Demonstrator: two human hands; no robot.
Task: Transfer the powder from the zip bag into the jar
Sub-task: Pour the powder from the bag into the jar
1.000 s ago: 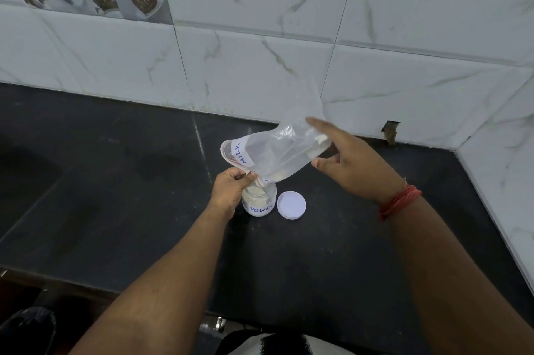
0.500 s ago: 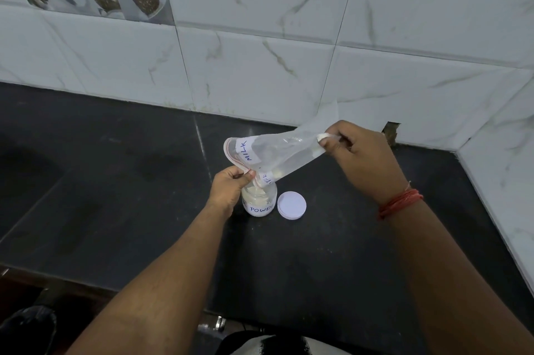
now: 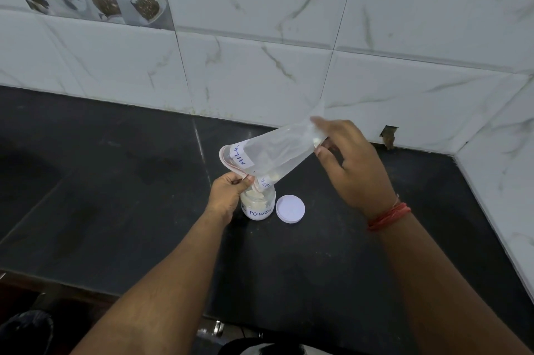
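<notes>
A clear zip bag (image 3: 274,154) with a white "MILK" label is tilted, its open pink-edged mouth down over a small jar (image 3: 258,206) labelled "POWDER". Pale powder sits in the jar, and a little remains at the bag's low corner. My left hand (image 3: 229,193) pinches the bag's mouth edge right at the jar's rim. My right hand (image 3: 346,158) holds the bag's raised bottom end, up and to the right; its fingertips look blurred.
The jar's white lid (image 3: 290,208) lies flat just right of the jar on the black stone counter (image 3: 115,195). White marble-look tiles form the back wall and a side wall at the right. The counter's front edge runs along the bottom left.
My right hand has shifted along the bag's raised end, from an open-fingered touch to a pinch. The bag has flattened and less powder shows inside it. My left hand stays at the jar.
</notes>
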